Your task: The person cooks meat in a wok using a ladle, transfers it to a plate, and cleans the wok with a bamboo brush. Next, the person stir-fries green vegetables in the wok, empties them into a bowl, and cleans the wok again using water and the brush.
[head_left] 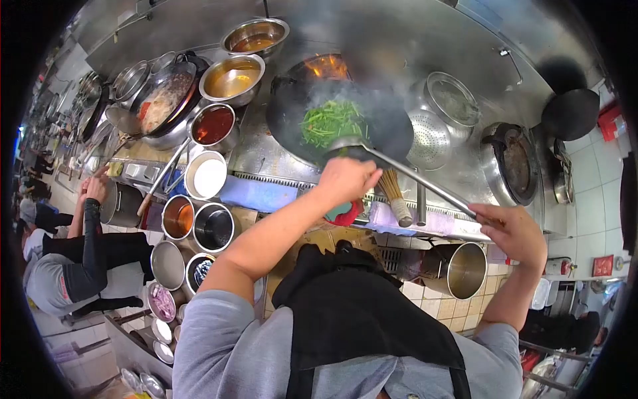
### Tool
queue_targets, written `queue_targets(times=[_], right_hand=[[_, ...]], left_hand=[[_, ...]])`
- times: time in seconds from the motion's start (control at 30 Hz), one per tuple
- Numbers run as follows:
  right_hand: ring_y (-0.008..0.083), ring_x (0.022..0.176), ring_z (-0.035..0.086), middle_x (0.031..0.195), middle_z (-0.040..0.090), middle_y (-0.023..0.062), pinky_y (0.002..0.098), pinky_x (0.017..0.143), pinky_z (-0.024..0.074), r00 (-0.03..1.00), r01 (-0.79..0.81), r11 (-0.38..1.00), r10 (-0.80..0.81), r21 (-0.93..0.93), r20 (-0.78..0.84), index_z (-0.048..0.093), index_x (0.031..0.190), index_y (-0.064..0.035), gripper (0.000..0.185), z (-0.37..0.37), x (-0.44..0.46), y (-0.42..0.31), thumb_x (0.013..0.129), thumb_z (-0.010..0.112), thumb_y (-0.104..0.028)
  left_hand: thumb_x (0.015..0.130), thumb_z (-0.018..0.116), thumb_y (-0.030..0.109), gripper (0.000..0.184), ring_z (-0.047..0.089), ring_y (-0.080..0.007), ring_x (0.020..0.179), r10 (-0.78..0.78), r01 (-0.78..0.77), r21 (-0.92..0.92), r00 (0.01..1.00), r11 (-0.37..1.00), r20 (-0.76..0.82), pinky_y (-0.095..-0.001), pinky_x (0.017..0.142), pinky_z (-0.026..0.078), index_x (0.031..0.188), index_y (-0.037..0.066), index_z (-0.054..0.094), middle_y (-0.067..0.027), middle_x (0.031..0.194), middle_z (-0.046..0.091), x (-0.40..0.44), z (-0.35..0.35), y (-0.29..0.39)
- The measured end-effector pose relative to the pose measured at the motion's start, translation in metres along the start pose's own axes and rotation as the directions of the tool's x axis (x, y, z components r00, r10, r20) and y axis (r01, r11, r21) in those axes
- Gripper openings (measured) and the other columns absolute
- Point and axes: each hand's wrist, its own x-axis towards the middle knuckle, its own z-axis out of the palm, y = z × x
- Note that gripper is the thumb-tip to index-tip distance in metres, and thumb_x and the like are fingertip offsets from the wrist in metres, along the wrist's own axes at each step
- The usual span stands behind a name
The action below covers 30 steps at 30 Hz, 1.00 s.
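Note:
Green vegetables (332, 123) lie in a steaming black wok (389, 130), with flames (327, 65) at its far rim. My right hand (512, 233) is wrapped round the end of a long metal ladle (425, 181). The ladle's bowl rests at the near side of the vegetables. At the wok's near edge is my left hand (349, 179), its fingers curled together; what it grips is hidden beneath it. A red cloth (348, 214) shows just below that hand. Close by on the right lies a bamboo brush (397, 199).
Steel bowls of liquid (232, 80) and sauce pots (178, 217) line the left. Another wok with food (159, 103) stands farther left. A perforated strainer (428, 139) and a lidded pot (512, 163) sit at right. A co-worker (66, 279) is at far left.

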Motion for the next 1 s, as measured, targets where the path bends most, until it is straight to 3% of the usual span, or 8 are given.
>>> queue_targets(times=[0.1, 0.2, 0.43, 0.67, 0.8, 0.87, 0.93, 1.0], right_hand=[[0.0338, 0.087, 0.063, 0.094, 0.066, 0.0170, 0.0387, 0.078, 0.0484, 0.968, 0.197, 0.971, -0.215, -0.136, -0.128, 0.062, 0.115, -0.0098, 0.035, 0.033, 0.051, 0.010, 0.079, 0.058, -0.010], [0.0368, 0.087, 0.061, 0.094, 0.065, 0.0182, 0.0442, 0.079, 0.0471, 0.959, 0.143, 0.983, -0.166, -0.113, -0.228, 0.057, 0.121, -0.0143, 0.040, 0.091, 0.115, 0.011, 0.082, 0.055, -0.010], [0.0371, 0.093, 0.061, 0.099, 0.065, 0.0183, 0.0418, 0.080, 0.0480, 0.946, 0.085, 0.995, -0.063, 0.056, -0.318, 0.054, 0.124, -0.0133, 0.044, 0.090, 0.082, 0.020, 0.080, 0.056, -0.006], [0.0335, 0.093, 0.063, 0.101, 0.065, 0.0180, 0.0355, 0.082, 0.0476, 0.993, -0.002, 1.000, 0.006, 0.031, -0.116, 0.055, 0.123, -0.0101, 0.045, 0.027, 0.007, 0.034, 0.078, 0.059, -0.005], [0.0331, 0.096, 0.063, 0.106, 0.064, 0.0184, 0.0366, 0.083, 0.0470, 0.948, 0.118, 0.985, -0.149, -0.122, -0.281, 0.054, 0.124, -0.0094, 0.042, 0.088, 0.117, 0.089, 0.082, 0.059, -0.012], [0.0346, 0.099, 0.061, 0.109, 0.063, 0.0182, 0.0389, 0.086, 0.0461, 0.901, 0.191, 0.971, -0.116, 0.143, -0.418, 0.051, 0.127, -0.0073, 0.045, 0.121, 0.182, 0.116, 0.084, 0.059, -0.016], [0.0368, 0.101, 0.060, 0.111, 0.063, 0.0191, 0.0416, 0.088, 0.0457, 0.926, -0.031, 0.863, 0.215, 0.505, -0.310, 0.048, 0.129, -0.0046, 0.046, 0.131, 0.203, 0.068, 0.085, 0.056, -0.017], [0.0380, 0.096, 0.061, 0.109, 0.063, 0.0205, 0.0435, 0.085, 0.0469, 0.707, 0.221, 0.968, -0.075, 0.118, -0.704, 0.042, 0.133, -0.0041, 0.050, 0.195, 0.263, 0.092, 0.086, 0.054, -0.017]], left_hand=[[0.084, 0.060, 0.030, 0.027, 0.058, -0.0321, 0.052, 0.037, -0.038, 0.000, 0.990, 0.999, -0.137, -0.0430, 0.048, 0.046, 0.067, 0.010, 0.058, -0.0098, 0.054, 0.057, 0.020, 0.026, -0.026], [0.085, 0.058, 0.028, 0.023, 0.058, -0.0350, 0.055, -0.068, 0.063, -0.043, 0.991, 0.997, -0.116, -0.0455, 0.052, 0.047, 0.073, 0.009, 0.058, -0.0126, 0.057, 0.058, -0.009, 0.076, -0.044], [0.085, 0.058, 0.032, 0.025, 0.060, -0.0371, 0.060, -0.147, 0.180, -0.137, 0.965, 0.974, 0.218, -0.0481, 0.059, 0.049, 0.073, 0.009, 0.059, -0.0149, 0.062, 0.060, -0.046, 0.045, -0.008], [0.085, 0.058, 0.033, 0.024, 0.059, -0.0283, 0.072, -0.114, 0.124, 0.069, 0.984, 0.990, -0.137, -0.0432, 0.065, 0.042, 0.075, 0.012, 0.062, -0.0066, 0.070, 0.062, 0.003, 0.055, -0.065], [0.084, 0.059, 0.035, 0.023, 0.056, -0.0247, 0.084, -0.266, 0.284, 0.088, 0.949, 0.955, -0.170, -0.0423, 0.068, 0.040, 0.081, 0.013, 0.066, -0.0032, 0.078, 0.061, -0.003, 0.073, -0.070], [0.083, 0.060, 0.036, 0.024, 0.056, -0.0253, 0.086, -0.316, 0.323, 0.029, 0.939, 0.946, -0.138, -0.0446, 0.072, 0.043, 0.081, 0.013, 0.066, -0.0044, 0.078, 0.061, -0.003, 0.077, -0.075], [0.083, 0.061, 0.035, 0.023, 0.056, -0.0257, 0.084, -0.314, 0.317, -0.001, 0.939, 0.948, -0.138, -0.0434, 0.071, 0.044, 0.081, 0.013, 0.066, -0.0047, 0.077, 0.060, -0.004, 0.077, -0.079], [0.082, 0.062, 0.035, 0.023, 0.056, -0.0261, 0.082, -0.312, 0.312, -0.022, 0.942, 0.950, -0.124, -0.0421, 0.070, 0.045, 0.080, 0.012, 0.067, -0.0050, 0.076, 0.060, -0.006, 0.074, -0.084]])
